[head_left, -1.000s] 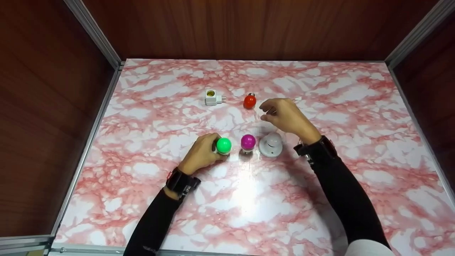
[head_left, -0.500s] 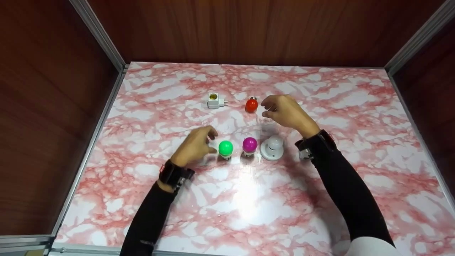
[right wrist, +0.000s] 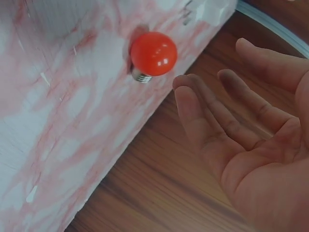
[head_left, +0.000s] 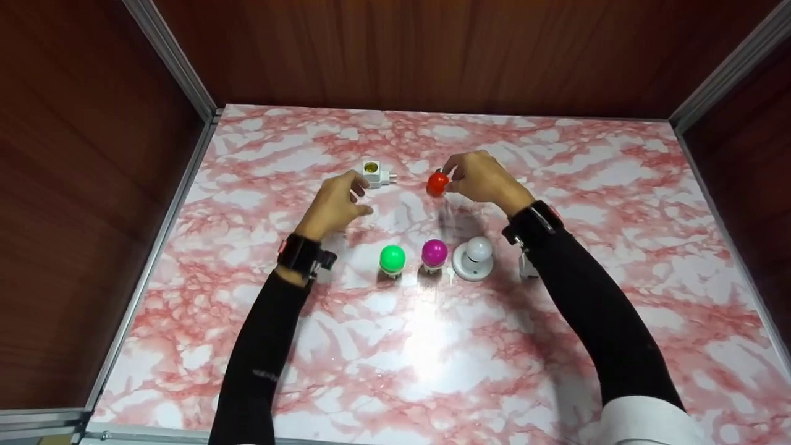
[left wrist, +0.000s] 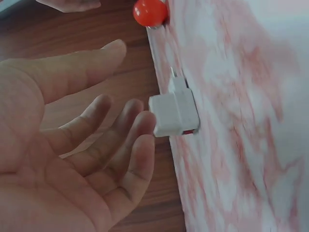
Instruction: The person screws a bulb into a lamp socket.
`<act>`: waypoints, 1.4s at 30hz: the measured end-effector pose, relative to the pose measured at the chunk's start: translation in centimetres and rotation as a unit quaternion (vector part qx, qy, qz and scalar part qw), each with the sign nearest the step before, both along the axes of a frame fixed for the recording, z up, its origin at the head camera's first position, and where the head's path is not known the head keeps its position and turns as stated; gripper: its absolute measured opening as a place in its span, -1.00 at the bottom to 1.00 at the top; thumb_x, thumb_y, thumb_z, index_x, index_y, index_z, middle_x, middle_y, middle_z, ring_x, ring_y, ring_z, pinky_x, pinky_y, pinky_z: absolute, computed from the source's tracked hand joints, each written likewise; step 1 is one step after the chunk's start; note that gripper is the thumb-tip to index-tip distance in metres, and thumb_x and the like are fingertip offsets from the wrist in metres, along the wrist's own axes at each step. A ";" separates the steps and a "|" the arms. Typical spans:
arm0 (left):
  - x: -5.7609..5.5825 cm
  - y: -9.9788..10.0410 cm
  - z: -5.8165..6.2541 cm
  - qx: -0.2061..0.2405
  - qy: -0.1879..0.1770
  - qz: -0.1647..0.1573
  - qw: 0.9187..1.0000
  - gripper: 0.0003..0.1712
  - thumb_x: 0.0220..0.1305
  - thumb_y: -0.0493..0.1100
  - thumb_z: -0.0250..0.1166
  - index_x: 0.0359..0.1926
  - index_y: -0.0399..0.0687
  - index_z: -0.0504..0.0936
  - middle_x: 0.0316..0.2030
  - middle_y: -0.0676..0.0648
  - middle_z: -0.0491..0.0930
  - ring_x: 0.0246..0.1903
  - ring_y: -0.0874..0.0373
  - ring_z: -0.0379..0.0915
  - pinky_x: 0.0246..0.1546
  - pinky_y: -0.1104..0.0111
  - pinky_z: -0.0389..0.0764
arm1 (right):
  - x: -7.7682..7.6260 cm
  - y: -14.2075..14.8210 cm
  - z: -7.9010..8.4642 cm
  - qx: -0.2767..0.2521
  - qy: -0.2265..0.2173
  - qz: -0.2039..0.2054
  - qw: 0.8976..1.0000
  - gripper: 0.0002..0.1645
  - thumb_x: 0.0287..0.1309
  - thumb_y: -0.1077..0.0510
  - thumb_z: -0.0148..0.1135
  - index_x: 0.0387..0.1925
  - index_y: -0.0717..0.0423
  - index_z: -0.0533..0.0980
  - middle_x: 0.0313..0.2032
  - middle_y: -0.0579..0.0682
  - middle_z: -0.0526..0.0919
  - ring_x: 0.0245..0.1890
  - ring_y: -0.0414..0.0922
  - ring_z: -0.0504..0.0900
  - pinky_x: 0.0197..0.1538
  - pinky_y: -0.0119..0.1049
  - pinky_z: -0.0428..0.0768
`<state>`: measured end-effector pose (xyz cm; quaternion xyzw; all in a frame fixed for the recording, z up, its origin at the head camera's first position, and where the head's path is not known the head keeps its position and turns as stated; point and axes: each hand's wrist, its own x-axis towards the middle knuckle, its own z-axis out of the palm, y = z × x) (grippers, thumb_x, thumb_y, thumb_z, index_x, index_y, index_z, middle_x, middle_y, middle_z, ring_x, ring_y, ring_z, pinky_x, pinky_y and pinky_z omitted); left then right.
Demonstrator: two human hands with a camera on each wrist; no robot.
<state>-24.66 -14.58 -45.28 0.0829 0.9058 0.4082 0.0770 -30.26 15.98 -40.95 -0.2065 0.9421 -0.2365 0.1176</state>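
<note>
My left hand (head_left: 337, 204) hovers beside a white plug-in lamp socket (head_left: 372, 176), its fingers loosely bent and holding nothing. In the left wrist view the fingertips overlap the edge of that socket (left wrist: 175, 113). My right hand (head_left: 482, 178) is at the right side of a red light bulb (head_left: 437, 184) that lies on the table. The right wrist view shows a gap between those fingertips and the red bulb (right wrist: 154, 54), whose metal screw base is visible. Nearer to me stand a green bulb (head_left: 392, 257) and a purple bulb (head_left: 434, 252).
A white bulb (head_left: 479, 248) sits in a round white lamp holder (head_left: 473, 272) right of the purple bulb. Another white object (head_left: 528, 267) is partly hidden by my right wrist. Brown wood-grain panels (head_left: 432, 55) enclose the marbled pink-and-white table (head_left: 383, 346).
My left hand has let go of the green bulb and moved away to the lamp socket. My right hand has shifted slightly left and away from me, closer to the red bulb.
</note>
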 end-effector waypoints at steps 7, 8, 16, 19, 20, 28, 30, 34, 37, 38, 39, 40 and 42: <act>-3.7 -0.1 -1.0 -0.007 0.021 0.051 0.998 -0.38 0.24 -0.24 0.52 0.28 -0.22 0.53 0.16 -0.28 0.66 0.17 -0.17 0.61 0.25 0.07 0.68 | -1.9 -1.2 -1.1 0.021 -0.040 -0.006 0.999 -0.55 0.35 0.15 0.38 0.23 0.17 0.61 0.11 0.29 0.74 0.08 0.17 0.68 0.22 0.05 0.68; -4.2 -0.2 -1.1 -0.008 0.019 0.059 0.998 -0.37 0.23 -0.24 0.52 0.28 -0.20 0.52 0.16 -0.27 0.66 0.16 -0.16 0.61 0.25 0.07 0.67 | -2.1 -1.3 -1.2 0.026 -0.043 -0.004 0.999 -0.54 0.36 0.14 0.37 0.24 0.16 0.60 0.14 0.27 0.73 0.10 0.17 0.67 0.25 0.06 0.67; -6.8 -0.3 -2.2 -0.021 -0.029 0.077 0.996 -0.32 0.25 -0.23 0.52 0.34 -0.15 0.45 0.18 -0.26 0.60 0.18 -0.12 0.56 0.25 0.08 0.64 | -3.1 -1.7 -2.3 0.062 -0.069 -0.025 0.995 -0.52 0.40 0.03 0.35 0.28 0.02 0.57 0.25 0.16 0.66 0.14 0.09 0.57 0.27 0.02 0.61; -7.2 -0.2 -2.6 -0.033 -0.040 0.071 0.996 -0.29 0.24 -0.23 0.52 0.36 -0.15 0.44 0.18 -0.26 0.59 0.17 -0.11 0.54 0.25 0.09 0.63 | -3.3 -1.8 -3.1 0.061 -0.072 -0.017 0.995 -0.51 0.42 0.04 0.31 0.31 0.05 0.55 0.27 0.18 0.66 0.21 0.14 0.59 0.35 0.07 0.59; -7.3 -0.1 -2.7 -0.036 -0.041 0.069 0.996 -0.28 0.24 -0.24 0.52 0.37 -0.15 0.44 0.18 -0.26 0.59 0.17 -0.10 0.53 0.25 0.09 0.62 | -3.3 -1.8 -3.3 0.059 -0.070 -0.015 0.996 -0.50 0.42 0.05 0.31 0.31 0.06 0.54 0.27 0.19 0.66 0.23 0.15 0.59 0.39 0.09 0.58; -7.8 0.4 -2.9 -0.061 -0.007 0.057 0.996 -0.35 0.23 -0.28 0.45 0.34 -0.20 0.53 0.15 -0.28 0.59 0.19 -0.12 0.46 0.33 0.05 0.55 | -3.6 -2.1 -4.0 0.047 -0.051 0.003 0.998 -0.59 0.39 0.10 0.34 0.20 0.12 0.60 0.11 0.20 0.73 0.12 0.13 0.58 0.31 0.06 0.59; -7.8 0.5 -3.1 -0.064 0.000 0.057 0.996 -0.41 0.24 -0.28 0.44 0.29 -0.22 0.56 0.14 -0.28 0.60 0.19 -0.13 0.46 0.33 0.04 0.54 | -3.5 -2.2 -4.2 0.048 -0.048 0.007 0.998 -0.64 0.38 0.10 0.35 0.14 0.13 0.62 0.08 0.19 0.74 0.10 0.12 0.58 0.29 0.05 0.59; -7.6 0.6 -3.3 -0.060 0.009 0.062 0.996 -0.48 0.26 -0.25 0.46 0.22 -0.23 0.58 0.11 -0.26 0.60 0.15 -0.11 0.47 0.28 0.05 0.55 | -3.2 -2.2 -4.3 0.047 -0.040 0.017 0.998 -0.65 0.37 0.10 0.37 0.11 0.14 0.63 0.05 0.20 0.75 0.09 0.12 0.60 0.28 0.05 0.59; -7.3 0.6 -3.5 -0.050 0.012 0.064 0.997 -0.49 0.27 -0.24 0.48 0.21 -0.22 0.58 0.07 -0.24 0.63 0.08 -0.08 0.51 0.21 0.09 0.59 | -2.9 -2.0 -4.3 0.045 -0.036 0.021 0.998 -0.66 0.36 0.10 0.37 0.09 0.15 0.64 0.04 0.20 0.76 0.09 0.14 0.61 0.26 0.05 0.60; -7.2 0.6 -3.5 -0.045 0.013 0.066 0.997 -0.49 0.27 -0.23 0.49 0.20 -0.22 0.58 0.05 -0.24 0.63 0.06 -0.07 0.52 0.18 0.10 0.60 | -2.9 -1.9 -4.2 0.044 -0.035 0.020 0.998 -0.66 0.35 0.10 0.37 0.08 0.15 0.64 0.04 0.20 0.76 0.09 0.14 0.61 0.26 0.05 0.59; -7.1 0.6 -3.5 -0.039 0.014 0.066 0.997 -0.49 0.26 -0.22 0.50 0.20 -0.21 0.58 0.05 -0.23 0.64 0.05 -0.06 0.53 0.17 0.11 0.62 | -2.8 -1.9 -4.0 0.043 -0.032 0.019 0.998 -0.66 0.34 0.10 0.38 0.08 0.15 0.64 0.05 0.20 0.77 0.11 0.15 0.62 0.26 0.06 0.59; -7.0 0.6 -3.5 -0.035 0.017 0.066 0.997 -0.49 0.26 -0.21 0.50 0.19 -0.21 0.58 0.04 -0.23 0.65 0.05 -0.06 0.55 0.15 0.11 0.63 | -2.7 -1.7 -3.8 0.040 -0.029 0.017 0.999 -0.66 0.34 0.10 0.38 0.07 0.15 0.64 0.07 0.21 0.77 0.13 0.16 0.63 0.26 0.06 0.60; -6.8 0.7 -3.4 -0.022 0.022 0.067 0.997 -0.49 0.25 -0.20 0.51 0.17 -0.20 0.59 0.04 -0.22 0.66 0.03 -0.05 0.57 0.13 0.13 0.64 | -2.5 -1.5 -3.2 0.031 -0.022 0.012 0.999 -0.64 0.32 0.09 0.40 0.09 0.13 0.65 0.07 0.20 0.77 0.13 0.16 0.64 0.25 0.05 0.60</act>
